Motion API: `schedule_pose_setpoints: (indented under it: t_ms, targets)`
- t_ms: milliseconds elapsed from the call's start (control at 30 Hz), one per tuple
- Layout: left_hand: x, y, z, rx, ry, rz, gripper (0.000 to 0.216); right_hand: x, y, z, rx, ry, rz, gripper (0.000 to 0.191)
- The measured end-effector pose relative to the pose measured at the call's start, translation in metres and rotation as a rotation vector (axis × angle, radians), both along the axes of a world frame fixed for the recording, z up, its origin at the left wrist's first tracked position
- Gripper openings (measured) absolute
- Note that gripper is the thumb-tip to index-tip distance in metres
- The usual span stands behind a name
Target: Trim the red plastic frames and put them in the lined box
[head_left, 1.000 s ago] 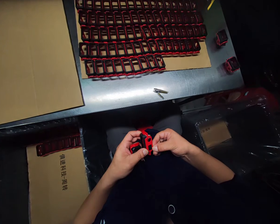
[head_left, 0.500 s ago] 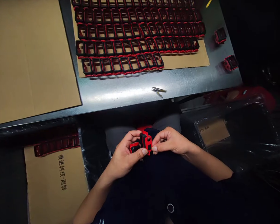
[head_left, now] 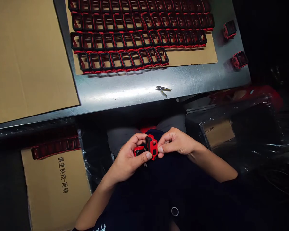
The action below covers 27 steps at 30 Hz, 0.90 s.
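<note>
My left hand (head_left: 128, 160) and my right hand (head_left: 177, 145) meet over my lap, both pinching a small red and black plastic frame part (head_left: 151, 146). The left thumb presses its lower edge; the right fingertips grip its right side. Above, on the metal table (head_left: 135, 91), several rows of the same red and black frames (head_left: 139, 32) lie on a cardboard sheet (head_left: 192, 57).
A large bare cardboard sheet (head_left: 26, 57) covers the table's left. Small metal tweezers (head_left: 163, 89) lie near the front edge. Two loose frames (head_left: 239, 59) sit at the right. Below the table, a cardboard box (head_left: 55, 189) holds a row of frames; plastic-wrapped bins (head_left: 243, 128) stand right.
My hands hold the part the same way. The view has shifted slightly, so the table appears a little further left and up.
</note>
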<state>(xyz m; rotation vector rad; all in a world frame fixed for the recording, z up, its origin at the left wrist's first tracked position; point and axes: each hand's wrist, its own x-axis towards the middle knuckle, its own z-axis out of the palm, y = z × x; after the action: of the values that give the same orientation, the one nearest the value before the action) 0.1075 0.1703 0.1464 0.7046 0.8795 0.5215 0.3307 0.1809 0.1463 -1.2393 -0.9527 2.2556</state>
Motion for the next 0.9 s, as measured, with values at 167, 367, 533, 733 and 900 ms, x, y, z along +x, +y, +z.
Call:
schedule_pose_setpoints:
  t_ms: [167,367,533,733,900]
  targets:
    - [0.000,0.000,0.000,-0.027,0.012,0.012,0.051,-0.001,-0.005,0.002,-0.048,0.026,-0.012,0.022]
    - [0.001,0.001,0.002,-0.014,0.016,0.057,0.054,-0.013,-0.006,-0.004,-0.018,-0.040,-0.162,0.031]
    - [0.002,-0.001,0.005,-0.009,0.012,0.039,0.051,-0.007,-0.001,-0.024,0.028,-0.211,-0.517,0.050]
    - [0.003,0.001,-0.001,-0.015,-0.054,0.079,0.055,-0.002,-0.011,-0.012,0.015,0.113,-0.263,0.032]
    - [0.003,0.002,-0.008,-0.038,-0.166,0.098,0.058,-0.014,-0.006,-0.001,-0.037,0.240,-0.158,0.027]
